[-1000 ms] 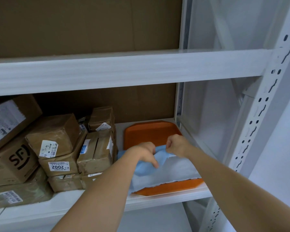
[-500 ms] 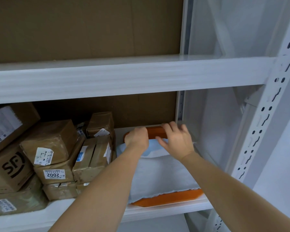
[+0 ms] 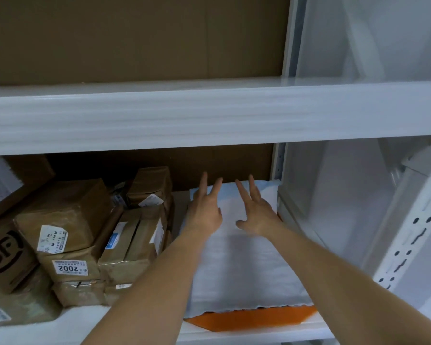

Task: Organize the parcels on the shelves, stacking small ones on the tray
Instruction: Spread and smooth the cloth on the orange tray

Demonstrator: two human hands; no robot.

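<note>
Both hands flat on the white liner sheet (image 3: 246, 265) covering the orange tray (image 3: 249, 319) on the lower shelf (image 3: 135, 327). Left hand (image 3: 205, 210) and right hand (image 3: 255, 211) sit side by side near the sheet's far edge, fingers straight and spread, grasping nothing, pressing or smoothing it seems. Tray only shows at 6 o'clock, front lip peeking out under the sheet; no parcels on it yet.

Brown taped parcels (image 3: 85, 235) piled at 9 o'clock of the tray, nearest ones just beside its left edge. Small ones look light, stiff-cornered, tape probably slick; best taken by opposite side faces, pulling from the top of the pile so it doesn't slump. Sheet is thin and soft, likely to bunch if parcels get dragged across it.

Room: upper shelf beam (image 3: 209, 115) overhangs low, side panel (image 3: 334, 207) tight at 3 o'clock, cardboard backing behind. Open approach is from the front only.
</note>
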